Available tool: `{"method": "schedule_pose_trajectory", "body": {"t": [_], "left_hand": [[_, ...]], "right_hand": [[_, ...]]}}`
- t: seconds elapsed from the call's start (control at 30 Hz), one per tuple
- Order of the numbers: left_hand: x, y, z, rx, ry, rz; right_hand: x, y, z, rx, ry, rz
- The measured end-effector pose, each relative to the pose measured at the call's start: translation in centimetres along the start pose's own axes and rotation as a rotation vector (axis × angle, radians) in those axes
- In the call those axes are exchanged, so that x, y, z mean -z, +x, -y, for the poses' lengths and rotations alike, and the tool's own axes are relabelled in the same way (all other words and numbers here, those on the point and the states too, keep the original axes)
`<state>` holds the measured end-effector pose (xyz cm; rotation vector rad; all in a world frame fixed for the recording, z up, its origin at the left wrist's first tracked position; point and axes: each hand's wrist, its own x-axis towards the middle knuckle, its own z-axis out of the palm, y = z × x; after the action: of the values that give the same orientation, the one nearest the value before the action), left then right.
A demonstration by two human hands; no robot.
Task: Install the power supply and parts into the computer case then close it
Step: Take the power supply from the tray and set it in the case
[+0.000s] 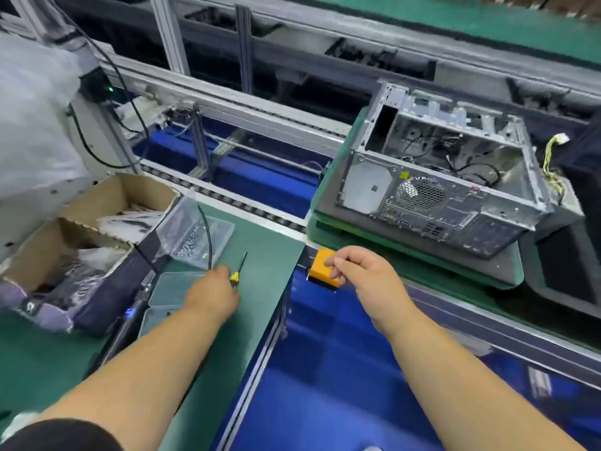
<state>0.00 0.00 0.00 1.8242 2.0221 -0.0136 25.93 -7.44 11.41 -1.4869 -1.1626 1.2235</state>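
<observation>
1. Far L: crumpled clear plastic sheeting (29, 118) w/ a black cable running down past it; below it 2 open cardboard boxes (97, 216) w/ bagged parts inside, sitting on the green bench mat (253, 320).
2. Just R of the boxes: clear plastic trays (198, 232) holding small screws, a thin black cable arcing over them.
3. Left hand (213, 296) is on the mat, fingers curled down by a yellow-handled screwdriver (236, 271); can't tell if they actually pinch it, fingertips hidden behind the hand.
4. Behind the bench: aluminium-frame conveyor line (247, 115) w/ roller chain track, blue floor showing through the frame & under the arms.
5. Right hand (361, 275) reaches over the gap btw bench & line, thumb & forefinger pinching an orange block (320, 266) at the line's near rail; other fingers curled in.
6. R side: computer case (448, 183), side panel off, lies on a grey pad atop a green pallet (328, 203) on the line, well apart from both hands; rear fan grille faces the camera, loose black wires inside.
7. Far R: yellow/white wire bundle (553, 157) hangs just beside the case, next to a dark blurred object at the frame edge.
</observation>
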Motion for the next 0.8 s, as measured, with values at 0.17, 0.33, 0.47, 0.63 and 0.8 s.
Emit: {"method": "schedule_pose_trajectory", "body": {"t": [0.17, 0.33, 0.47, 0.63, 0.8], "left_hand": [[-1.1, 1.1, -0.2, -0.038, 0.201, 0.037], [-0.9, 1.6, -0.8, -0.053, 0.191, 0.012], [0.3, 1.0, -1.9, -0.04, -0.082, -0.077], [4.0, -1.6, -7.3, -0.171, -0.571, -0.126], [7.6, -4.6, -14.5, -0.377, -0.882, -0.119]], "right_hand": [[0.1, 0.5, 0.0, -0.002, 0.008, -0.053], [1.3, 0.8, -0.1, -0.009, -0.038, -0.051], [2.4, 0.9, 0.4, 0.012, -0.029, -0.069], [4.0, 0.9, 1.8, 0.029, -0.037, -0.074], [6.0, 1.0, 3.5, 0.035, 0.009, -0.094]]}}
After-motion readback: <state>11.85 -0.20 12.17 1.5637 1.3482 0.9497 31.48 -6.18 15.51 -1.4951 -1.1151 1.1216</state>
